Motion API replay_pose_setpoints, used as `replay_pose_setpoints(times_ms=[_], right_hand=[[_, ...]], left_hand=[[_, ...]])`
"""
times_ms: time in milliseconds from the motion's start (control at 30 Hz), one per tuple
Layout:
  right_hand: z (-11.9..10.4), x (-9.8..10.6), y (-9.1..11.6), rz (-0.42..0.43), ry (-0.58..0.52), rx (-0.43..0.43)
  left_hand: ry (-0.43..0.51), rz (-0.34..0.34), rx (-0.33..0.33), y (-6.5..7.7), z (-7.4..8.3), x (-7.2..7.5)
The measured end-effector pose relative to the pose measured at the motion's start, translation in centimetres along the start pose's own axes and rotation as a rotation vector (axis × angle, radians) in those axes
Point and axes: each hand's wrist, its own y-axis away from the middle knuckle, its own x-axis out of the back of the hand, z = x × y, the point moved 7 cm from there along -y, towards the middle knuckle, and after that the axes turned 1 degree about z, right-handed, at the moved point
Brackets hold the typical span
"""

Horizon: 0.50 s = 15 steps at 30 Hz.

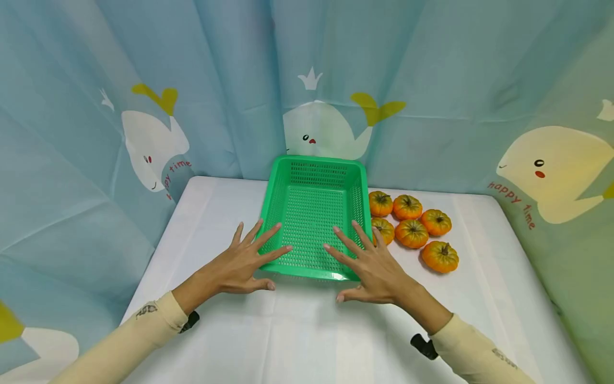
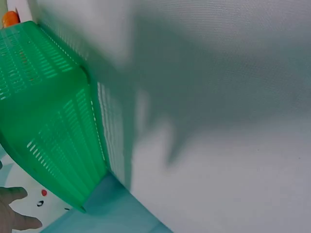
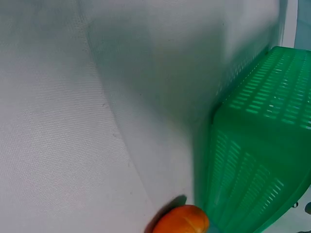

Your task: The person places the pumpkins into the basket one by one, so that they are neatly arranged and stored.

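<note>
A green plastic basket (image 1: 314, 213) with perforated walls stands at the far middle of the table, nothing inside it. My left hand (image 1: 244, 261) hovers over its near left corner, fingers spread and straight. Over the near right corner, my right hand (image 1: 376, 269) is likewise spread with straight fingers, holding nothing. In the left wrist view the basket (image 2: 53, 107) shows its outer side, with the fingertips (image 2: 22, 221) at the lower left. The right wrist view catches the basket (image 3: 265, 131) beside one orange pumpkin (image 3: 182, 221).
Several small orange-green pumpkins (image 1: 411, 233) sit right of the basket, one (image 1: 440, 257) nearer and apart. The table (image 1: 297, 341) has a white cover. Behind and beside it hangs a blue curtain (image 1: 230, 106) with whale prints.
</note>
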Motion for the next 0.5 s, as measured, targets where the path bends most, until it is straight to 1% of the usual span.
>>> replay_pose_setpoints(times_ms=[233,367,500], right_hand=[[0.7,0.5,0.4,0.029,-0.043,-0.022],[1.4,1.1,0.8,0.069,-0.071,-0.044],[2.5,1.6,1.4,0.095,-0.105,-0.088]], left_hand=[[0.011,-0.007,0.0,-0.2,-0.4,0.1],[0.037,0.002,0.009,-0.4,-1.1,0.4],[0.078,0.018,0.025,-0.7,-2.1,0.5]])
